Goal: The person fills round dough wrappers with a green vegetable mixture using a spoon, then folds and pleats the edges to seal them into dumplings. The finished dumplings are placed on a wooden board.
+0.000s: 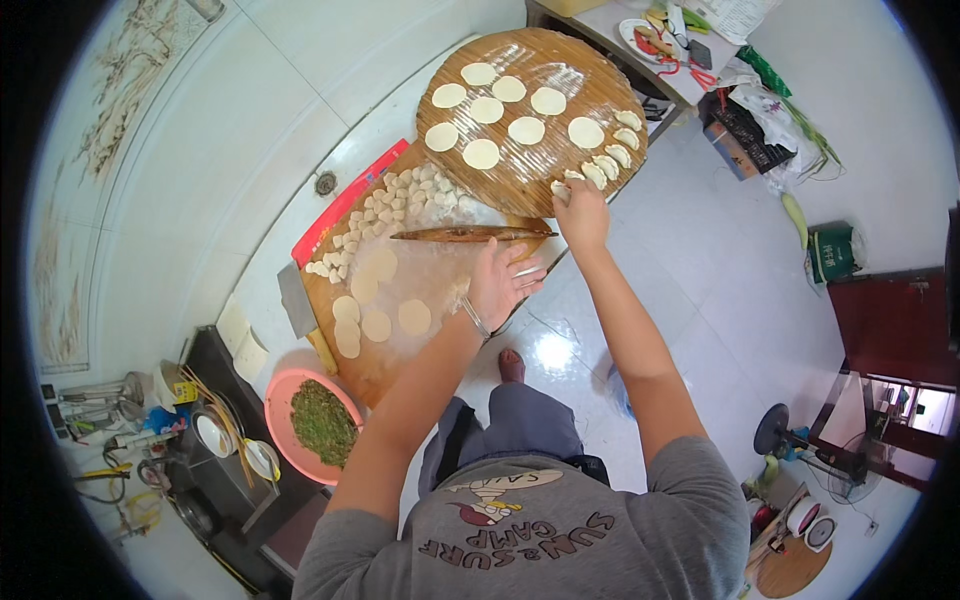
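Note:
My right hand (582, 213) reaches to the near edge of a round wooden board (560, 75), its fingers closed on a folded dumpling (560, 189). That dumpling is at the end of a curved row of finished dumplings (605, 166) along the board's right edge. Several flat dough wrappers (527, 130) lie spread on the same board. My left hand (500, 282) hovers over the edge of the floured cutting board (400, 345), palm turned up and fingers apart. A small pale strip shows across its fingers; I cannot make out what it is. A tapered rolling pin (470, 234) lies just beyond this hand.
Small dough pieces (400, 200) and more wrappers (376, 325) lie on the cutting board. A cleaver (297, 300) rests at its left edge. Nearby stands a pink bowl (290, 390) of chopped green filling (322, 422). A side table (600, 22) with a plate stands beyond the round board.

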A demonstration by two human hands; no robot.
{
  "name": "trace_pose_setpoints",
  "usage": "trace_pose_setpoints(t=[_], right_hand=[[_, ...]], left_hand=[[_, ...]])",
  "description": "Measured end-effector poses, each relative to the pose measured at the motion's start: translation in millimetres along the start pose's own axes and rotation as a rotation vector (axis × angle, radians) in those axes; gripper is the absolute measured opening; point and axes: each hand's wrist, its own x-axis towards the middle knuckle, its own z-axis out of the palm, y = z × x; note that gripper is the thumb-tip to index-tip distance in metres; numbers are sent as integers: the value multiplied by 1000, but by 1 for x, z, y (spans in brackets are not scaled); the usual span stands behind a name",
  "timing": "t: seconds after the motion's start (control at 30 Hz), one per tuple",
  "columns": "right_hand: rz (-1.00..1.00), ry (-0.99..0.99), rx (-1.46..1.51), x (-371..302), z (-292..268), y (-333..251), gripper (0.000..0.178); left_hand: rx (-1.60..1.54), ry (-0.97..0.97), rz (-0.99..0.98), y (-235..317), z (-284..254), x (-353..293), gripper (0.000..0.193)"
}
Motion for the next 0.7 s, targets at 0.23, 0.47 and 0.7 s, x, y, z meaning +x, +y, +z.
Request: trace_pose_setpoints(t=[0.23,0.47,0.7], right_hand=[[-100,9,-144,31,34,18,29],[-106,105,36,10,15,4,31],[-58,60,184,-30,10,1,22]], left_hand=[[192,156,116,17,-11,53,68],[1463,647,978,104,-43,143,31],[1878,817,748,129,-51,195,33]])
